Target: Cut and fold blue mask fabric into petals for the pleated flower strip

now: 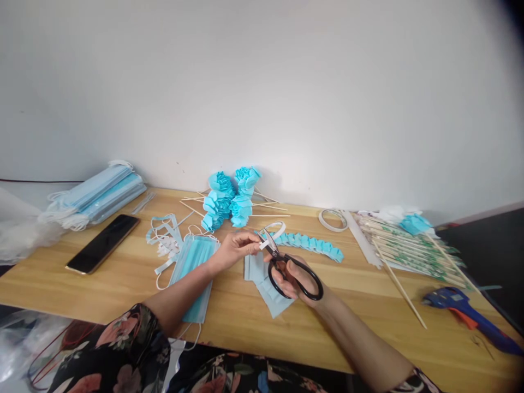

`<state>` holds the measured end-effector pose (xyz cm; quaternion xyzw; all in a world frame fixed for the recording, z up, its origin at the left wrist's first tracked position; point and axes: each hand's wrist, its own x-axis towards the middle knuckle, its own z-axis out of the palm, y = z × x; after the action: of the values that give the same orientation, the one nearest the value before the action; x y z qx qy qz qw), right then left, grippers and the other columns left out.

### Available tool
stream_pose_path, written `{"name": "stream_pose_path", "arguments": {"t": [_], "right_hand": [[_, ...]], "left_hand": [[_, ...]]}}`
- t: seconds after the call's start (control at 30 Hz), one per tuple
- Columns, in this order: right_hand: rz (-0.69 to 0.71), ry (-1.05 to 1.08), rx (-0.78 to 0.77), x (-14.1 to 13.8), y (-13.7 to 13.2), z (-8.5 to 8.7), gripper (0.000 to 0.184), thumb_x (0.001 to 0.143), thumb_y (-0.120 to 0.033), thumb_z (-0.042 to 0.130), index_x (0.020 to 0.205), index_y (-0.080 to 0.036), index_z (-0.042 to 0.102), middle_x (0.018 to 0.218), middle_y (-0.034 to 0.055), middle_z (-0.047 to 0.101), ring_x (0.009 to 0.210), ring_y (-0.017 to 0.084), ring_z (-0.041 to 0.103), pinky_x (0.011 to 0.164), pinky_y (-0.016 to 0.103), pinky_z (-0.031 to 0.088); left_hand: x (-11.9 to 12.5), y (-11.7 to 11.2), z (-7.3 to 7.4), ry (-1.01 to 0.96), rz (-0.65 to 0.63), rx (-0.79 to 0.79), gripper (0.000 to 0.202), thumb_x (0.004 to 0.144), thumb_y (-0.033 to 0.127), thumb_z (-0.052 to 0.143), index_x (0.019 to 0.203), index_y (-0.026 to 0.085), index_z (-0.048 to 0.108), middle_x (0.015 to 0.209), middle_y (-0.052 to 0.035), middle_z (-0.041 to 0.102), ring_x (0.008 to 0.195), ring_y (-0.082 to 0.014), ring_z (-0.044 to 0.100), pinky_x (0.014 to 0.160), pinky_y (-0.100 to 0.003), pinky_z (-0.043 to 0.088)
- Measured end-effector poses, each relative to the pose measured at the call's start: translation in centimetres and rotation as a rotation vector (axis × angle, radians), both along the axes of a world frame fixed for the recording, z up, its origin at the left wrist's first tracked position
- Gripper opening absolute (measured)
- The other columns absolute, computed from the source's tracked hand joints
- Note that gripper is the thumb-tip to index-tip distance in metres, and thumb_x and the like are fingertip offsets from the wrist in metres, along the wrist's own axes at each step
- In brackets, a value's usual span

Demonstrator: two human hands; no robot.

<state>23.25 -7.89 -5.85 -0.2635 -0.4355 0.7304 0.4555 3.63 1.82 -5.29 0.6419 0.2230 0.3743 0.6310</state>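
Note:
My right hand point(295, 278) grips a pair of black-handled scissors point(315, 288), its fingers through the loops. The blades are parted around a narrow white strip point(277, 233). One end of that strip is pinched in my left hand point(238, 245), and the rest curls up behind the blades. Under the scissors lie pale blue cut pieces of mask fabric point(272, 303), partly covered by my right hand. A blue face mask point(200, 303) lies flat beneath my left forearm. Behind my hands runs a row of small folded blue pieces point(315, 244).
Several blue fabric flowers point(219, 202) on sticks lie near the wall. Left are stacked masks point(106, 191), a phone point(104, 243) and white-blue scraps point(166, 234). Right are a tape roll point(332, 220), wooden sticks point(409, 248) and a blue glue gun point(470, 311).

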Motion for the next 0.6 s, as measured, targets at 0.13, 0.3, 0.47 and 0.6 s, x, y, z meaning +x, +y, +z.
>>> {"name": "stream_pose_path", "arguments": {"t": [0.13, 0.3, 0.47, 0.6], "right_hand": [[-0.009, -0.015, 0.001, -0.1, 0.0, -0.2, 0.046, 0.089, -0.054, 0.059, 0.114, -0.015, 0.063, 0.069, -0.0028, 0.049, 0.04, 0.002, 0.032, 0.034, 0.015, 0.03], [-0.019, -0.038, -0.002, -0.1, 0.1, -0.7, 0.047, 0.089, -0.055, 0.059, 0.115, -0.016, 0.061, 0.069, -0.0031, 0.049, 0.039, 0.001, 0.031, 0.033, 0.015, 0.029], [-0.021, -0.11, 0.029, 0.0, 0.1, -0.4, 0.05, 0.086, -0.057, 0.061, 0.113, -0.015, 0.061, 0.063, -0.0059, 0.046, 0.035, 0.001, 0.027, 0.03, 0.015, 0.026], [-0.005, -0.206, 0.022, 0.0, 0.1, 0.4, 0.059, 0.08, -0.061, 0.067, 0.113, -0.013, 0.06, 0.06, -0.0072, 0.043, 0.036, 0.001, 0.026, 0.032, 0.016, 0.019]], "left_hand": [[0.1, 0.2, -0.2, -0.041, 0.062, 0.092, 0.027, 0.078, 0.039, 0.074, 0.076, 0.013, 0.069, 0.076, -0.005, 0.064, 0.072, -0.0142, 0.06, 0.069, -0.026, 0.048], [0.1, 0.1, -0.1, -0.037, 0.105, 0.114, 0.028, 0.077, 0.04, 0.074, 0.076, 0.013, 0.069, 0.079, -0.0065, 0.066, 0.076, -0.0163, 0.061, 0.072, -0.028, 0.048], [0.1, 0.0, 0.0, -0.027, 0.115, 0.101, 0.028, 0.076, 0.04, 0.075, 0.074, 0.012, 0.07, 0.074, -0.0049, 0.064, 0.071, -0.0142, 0.059, 0.069, -0.027, 0.046], [0.2, 0.0, -0.2, -0.029, 0.107, 0.025, 0.034, 0.073, 0.044, 0.076, 0.073, 0.012, 0.067, 0.073, -0.0046, 0.064, 0.069, -0.0138, 0.058, 0.064, -0.025, 0.045]]}}
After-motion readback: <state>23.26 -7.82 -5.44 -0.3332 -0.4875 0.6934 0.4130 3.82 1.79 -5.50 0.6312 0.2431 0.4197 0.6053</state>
